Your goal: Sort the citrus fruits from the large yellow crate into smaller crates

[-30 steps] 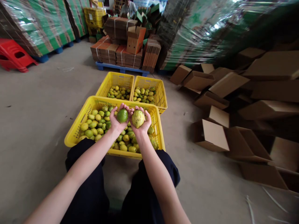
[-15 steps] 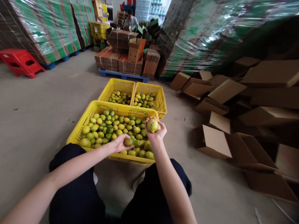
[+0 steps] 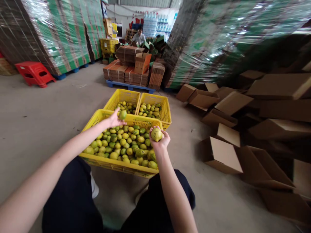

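Note:
The large yellow crate [image 3: 121,166] in front of my knees holds many yellow and green lemons [image 3: 123,141]. Over its far left rim reaches my left hand [image 3: 114,119], fingers spread. A green lemon [image 3: 122,114] is just beyond those fingertips, apparently loose in the air; whether it still touches them I cannot tell. My right hand [image 3: 161,141], palm up above the crate's right side, has its fingers curled round a yellowish lemon [image 3: 156,134] with dark marks. Two smaller yellow crates, a left one [image 3: 112,98] and a right one [image 3: 166,108], stand behind, both containing lemons.
Open cardboard boxes [image 3: 224,152] are heaped on the right. Behind the crates, bundled flat cartons [image 3: 116,70] sit on a blue pallet [image 3: 131,86], with a person [image 3: 139,38] beyond. A red stool [image 3: 35,73] stands left, near film-wrapped stacks [image 3: 65,35].
My left hand has moved from the lemons in the large crate up to its far rim, its fingers opening around a green lemon. My right hand keeps its lemon. The view has tilted up slightly.

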A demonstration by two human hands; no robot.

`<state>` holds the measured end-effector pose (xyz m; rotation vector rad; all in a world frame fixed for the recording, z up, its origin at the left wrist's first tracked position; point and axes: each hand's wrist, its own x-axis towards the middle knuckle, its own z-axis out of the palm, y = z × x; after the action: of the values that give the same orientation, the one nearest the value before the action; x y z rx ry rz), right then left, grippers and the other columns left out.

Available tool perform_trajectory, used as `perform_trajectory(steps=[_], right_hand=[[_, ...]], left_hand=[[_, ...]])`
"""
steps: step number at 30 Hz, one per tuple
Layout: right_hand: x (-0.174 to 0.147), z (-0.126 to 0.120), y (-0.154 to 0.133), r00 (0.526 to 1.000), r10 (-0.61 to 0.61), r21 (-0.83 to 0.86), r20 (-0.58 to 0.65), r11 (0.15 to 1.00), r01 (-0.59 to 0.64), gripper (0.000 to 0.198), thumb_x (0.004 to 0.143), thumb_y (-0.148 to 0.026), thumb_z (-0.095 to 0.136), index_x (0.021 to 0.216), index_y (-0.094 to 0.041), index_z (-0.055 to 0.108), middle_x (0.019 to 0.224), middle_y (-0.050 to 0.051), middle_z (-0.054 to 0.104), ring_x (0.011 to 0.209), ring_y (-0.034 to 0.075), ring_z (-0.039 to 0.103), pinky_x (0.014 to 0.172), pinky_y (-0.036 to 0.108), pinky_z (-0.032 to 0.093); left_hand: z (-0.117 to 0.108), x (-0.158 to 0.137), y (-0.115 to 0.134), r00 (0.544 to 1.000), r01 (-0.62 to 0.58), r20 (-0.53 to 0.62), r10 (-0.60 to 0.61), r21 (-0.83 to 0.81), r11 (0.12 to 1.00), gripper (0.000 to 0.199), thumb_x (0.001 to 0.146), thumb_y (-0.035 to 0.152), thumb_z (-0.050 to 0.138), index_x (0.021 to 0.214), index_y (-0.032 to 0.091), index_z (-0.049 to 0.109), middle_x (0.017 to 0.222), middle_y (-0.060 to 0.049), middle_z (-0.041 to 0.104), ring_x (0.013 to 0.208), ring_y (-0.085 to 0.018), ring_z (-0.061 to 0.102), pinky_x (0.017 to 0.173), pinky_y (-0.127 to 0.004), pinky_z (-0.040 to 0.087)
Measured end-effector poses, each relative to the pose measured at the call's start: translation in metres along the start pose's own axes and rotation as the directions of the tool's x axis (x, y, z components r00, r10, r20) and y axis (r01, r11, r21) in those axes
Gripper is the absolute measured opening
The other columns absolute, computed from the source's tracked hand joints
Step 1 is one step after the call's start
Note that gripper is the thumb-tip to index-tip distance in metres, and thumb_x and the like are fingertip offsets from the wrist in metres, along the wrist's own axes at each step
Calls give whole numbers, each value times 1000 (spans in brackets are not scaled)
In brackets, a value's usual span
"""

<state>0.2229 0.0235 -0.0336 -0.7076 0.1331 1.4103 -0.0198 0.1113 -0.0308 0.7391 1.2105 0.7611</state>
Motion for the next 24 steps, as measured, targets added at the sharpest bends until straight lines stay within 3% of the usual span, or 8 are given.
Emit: perform_trajectory(steps=[2, 4, 6, 9, 13, 17, 24], right_hand=[[1, -2, 2, 1000, 6, -10, -5, 1000, -6, 31, 63, -19, 51, 93, -21, 59, 64, 0, 66, 61, 18, 67, 55, 30, 58], [4, -5, 4, 1000, 6, -37, 11, 999, -5, 30, 63, -20, 51, 92, -22, 58, 62, -1, 65, 59, 18, 67, 55, 30, 58], [8, -9, 5, 998, -7, -84, 64, 996, 13, 28, 62, -21, 52, 89, -23, 57, 61, -3, 64, 59, 18, 67, 55, 32, 59], [13, -16, 7, 991, -5, -152, 136, 988, 26, 25, 60, -22, 56, 85, -23, 56, 62, -3, 65, 61, 19, 68, 56, 34, 60], [15, -21, 13, 989, 109, -287, 103, 955, -76, 20, 63, -25, 58, 83, -22, 57, 73, 1, 70, 65, 20, 69, 54, 34, 61], [13, -28, 34, 970, 240, -465, 33, 863, -198, 16, 68, -26, 63, 83, -22, 58, 70, 0, 67, 62, 19, 66, 51, 32, 59], [-12, -60, 82, 907, 408, -641, -104, 670, -374, 25, 66, -8, 73, 78, -20, 54, 55, -10, 55, 46, 14, 57, 43, 29, 51]], left_hand=[[-15, 18, 19, 990, -94, -104, 98, 42, 995, 39, 94, 53, 42, 87, 18, 57, 82, -6, 65, 81, -17, 67, 81, -28, 53], [-26, 22, 6, 977, -116, -162, 138, 140, 983, 32, 92, 49, 48, 85, 19, 57, 89, -8, 69, 91, -20, 67, 85, -31, 51], [-33, 15, -34, 977, -72, -174, 122, 274, 959, 23, 85, 42, 60, 77, 20, 59, 82, -7, 70, 95, -26, 68, 87, -37, 50], [-38, -5, -107, 976, 22, -201, 88, 488, 872, 25, 77, 37, 68, 61, 21, 57, 67, -9, 68, 100, -34, 68, 85, -42, 49], [-42, -22, -169, 942, 157, -314, 119, 726, 669, 20, 76, 27, 67, 60, 20, 58, 82, -15, 72, 115, -39, 61, 92, -45, 44], [-45, -25, -188, 954, 187, -275, 114, 851, 490, 7, 81, 26, 64, 78, 21, 68, 100, -13, 76, 112, -33, 65, 91, -38, 44], [-49, -25, -190, 974, 134, -185, 128, 935, 327, 26, 93, 30, 47, 101, 21, 70, 112, -14, 74, 108, -29, 67, 84, -34, 45]])
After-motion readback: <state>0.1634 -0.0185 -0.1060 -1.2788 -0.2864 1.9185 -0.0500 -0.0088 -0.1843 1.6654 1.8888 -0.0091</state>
